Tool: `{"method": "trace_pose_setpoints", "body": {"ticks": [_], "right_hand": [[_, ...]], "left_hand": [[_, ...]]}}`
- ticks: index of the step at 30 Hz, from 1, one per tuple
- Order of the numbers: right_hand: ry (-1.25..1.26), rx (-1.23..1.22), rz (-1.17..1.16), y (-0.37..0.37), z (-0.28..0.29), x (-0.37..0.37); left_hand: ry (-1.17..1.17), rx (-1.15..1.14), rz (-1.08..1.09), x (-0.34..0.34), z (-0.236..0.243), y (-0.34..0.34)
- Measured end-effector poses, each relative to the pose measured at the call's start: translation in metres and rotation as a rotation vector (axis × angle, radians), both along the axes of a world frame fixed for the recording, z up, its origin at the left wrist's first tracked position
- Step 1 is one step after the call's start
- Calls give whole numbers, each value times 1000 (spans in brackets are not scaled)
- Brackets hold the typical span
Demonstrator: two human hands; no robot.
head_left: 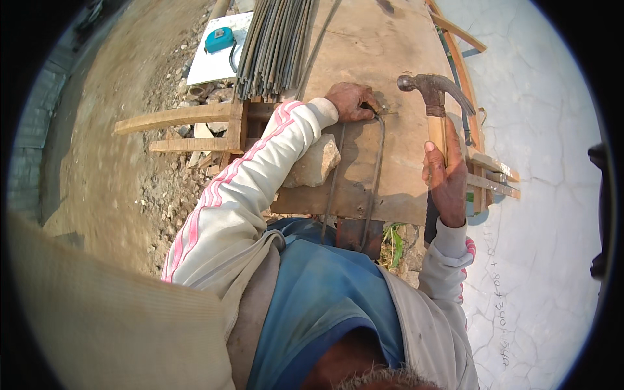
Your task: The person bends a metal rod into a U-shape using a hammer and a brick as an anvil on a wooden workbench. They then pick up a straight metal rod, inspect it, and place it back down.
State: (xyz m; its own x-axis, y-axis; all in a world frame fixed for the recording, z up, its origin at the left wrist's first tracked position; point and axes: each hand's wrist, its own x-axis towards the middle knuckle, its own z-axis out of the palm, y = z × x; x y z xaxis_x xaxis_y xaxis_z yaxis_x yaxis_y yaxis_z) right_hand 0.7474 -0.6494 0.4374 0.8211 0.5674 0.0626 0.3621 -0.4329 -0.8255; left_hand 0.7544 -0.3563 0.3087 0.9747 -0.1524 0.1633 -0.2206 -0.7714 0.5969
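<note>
My right hand (pixel 447 179) is wrapped round the wooden handle of a claw hammer (pixel 437 91), whose dark metal head is raised over the right side of a wooden board (pixel 406 195). My left hand (pixel 353 102) rests on the board, its fingers closed at the upper end of a thin steel rod (pixel 376 169). That rod runs back toward my body and past the board's near edge. A darker line lies to its left; I cannot tell whether it is a second length of rod or a shadow. The fingertips are partly hidden.
Beside my left forearm sits a pale stone block (pixel 315 162). A bundle of steel rods (pixel 273 49) lies at the far left, next to a teal tape measure (pixel 220 39) on a white sheet (pixel 205 68). Wooden rails (pixel 179 118) stick out leftward; a cracked grey surface (pixel 536 195) spans the right.
</note>
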Motion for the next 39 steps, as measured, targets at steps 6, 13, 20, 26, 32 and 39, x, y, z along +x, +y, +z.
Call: {"method": "trace_pose_setpoints", "body": {"ticks": [6, 13, 20, 26, 32, 39], "right_hand": [[673, 534, -219, 0, 2, -5], [919, 497, -161, 8, -37, -17], [-46, 121, -96, 1, -1, -18], [-236, -125, 127, 10, -19, -14], [-189, 26, -32, 8, -11, -20], [-293, -141, 154, 4, -29, 1]], "left_hand": [[-26, -3, 8, -3, -1, -1], [13, -18, -15, -2, 3, 0], [4, -83, -25, -3, 4, 0], [-9, -32, -9, -3, 3, -2], [-49, -69, -7, -2, -3, -2], [-19, -4, -25, 1, 4, 1]]}}
